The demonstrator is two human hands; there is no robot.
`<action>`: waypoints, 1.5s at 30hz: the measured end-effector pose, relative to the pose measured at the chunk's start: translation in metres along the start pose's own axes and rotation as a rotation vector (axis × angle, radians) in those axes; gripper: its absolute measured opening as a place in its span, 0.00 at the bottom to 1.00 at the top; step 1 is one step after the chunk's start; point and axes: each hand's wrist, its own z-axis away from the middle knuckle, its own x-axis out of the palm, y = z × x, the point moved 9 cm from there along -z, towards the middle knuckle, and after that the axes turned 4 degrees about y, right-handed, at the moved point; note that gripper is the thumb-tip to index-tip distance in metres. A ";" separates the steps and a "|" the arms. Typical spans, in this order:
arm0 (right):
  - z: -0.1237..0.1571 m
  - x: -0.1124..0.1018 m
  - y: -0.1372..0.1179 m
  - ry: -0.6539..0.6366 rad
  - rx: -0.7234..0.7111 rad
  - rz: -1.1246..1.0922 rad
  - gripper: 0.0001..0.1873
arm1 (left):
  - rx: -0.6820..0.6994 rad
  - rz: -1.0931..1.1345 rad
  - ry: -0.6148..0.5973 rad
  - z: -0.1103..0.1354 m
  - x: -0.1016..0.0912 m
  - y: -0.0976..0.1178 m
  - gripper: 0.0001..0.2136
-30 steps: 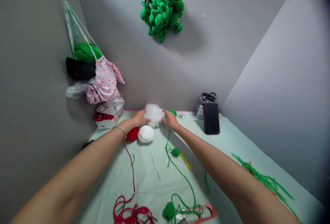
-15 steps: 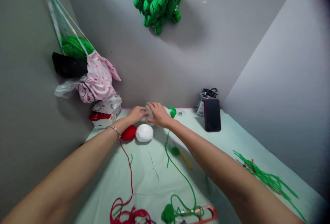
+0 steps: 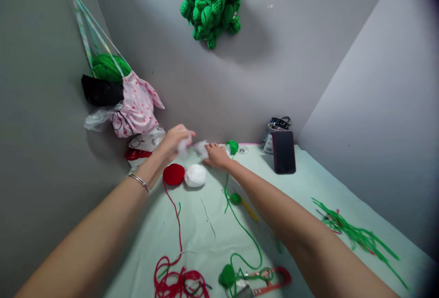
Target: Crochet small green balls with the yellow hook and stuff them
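At the back of the table, my left hand [image 3: 176, 141] is raised, its fingers closed on a tuft of white stuffing [image 3: 184, 147] that is blurred by motion. My right hand [image 3: 216, 155] lies against a larger clump of white stuffing [image 3: 200, 150], fingers bent over its right side. A small gap parts the two pieces. In front of the hands sit a red yarn ball [image 3: 173, 174] and a white yarn ball [image 3: 195, 176], side by side. Just beyond my right hand is a green yarn ball [image 3: 232, 146].
A phone [image 3: 284, 152] leans on a container of tools [image 3: 270, 138]. Cut green yarn [image 3: 356, 231] lies right. Nearer are a small green crocheted piece [image 3: 235, 198], a yellow-handled hook [image 3: 249, 210], tangled red yarn [image 3: 180, 284] and an orange-handled cutter [image 3: 274, 280]. Bags [image 3: 137, 103] hang left.
My left hand has pulled away to the left and up, with a tuft of stuffing separated from the clump. My right hand stays at the clump. The view has shifted slightly.
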 end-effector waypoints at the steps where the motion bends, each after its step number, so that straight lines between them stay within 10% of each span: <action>1: 0.001 -0.007 -0.001 -0.004 -0.020 -0.018 0.20 | 0.008 -0.060 -0.065 0.010 0.018 0.000 0.18; 6: 0.020 -0.054 0.016 -0.013 -0.018 -0.106 0.31 | 0.023 -0.412 -0.350 0.058 0.074 -0.013 0.16; 9: 0.052 -0.086 0.022 -0.005 0.006 -0.164 0.38 | 0.017 -0.576 -0.399 0.066 0.065 -0.026 0.16; 14: 0.142 -0.121 -0.023 -0.097 -0.107 -0.336 0.14 | 0.001 -0.679 -0.335 0.067 0.023 -0.034 0.18; 21: 0.263 -0.100 -0.102 -0.373 -0.358 -0.408 0.09 | -0.012 -0.375 -0.208 0.103 0.022 0.015 0.15; 33: 0.289 -0.119 -0.059 -0.199 0.146 -1.310 0.20 | -0.054 0.130 -0.384 0.242 0.075 0.075 0.27; 45: 0.303 -0.103 -0.056 -0.206 0.269 -1.591 0.21 | -0.246 0.350 -0.403 0.269 0.116 0.030 0.35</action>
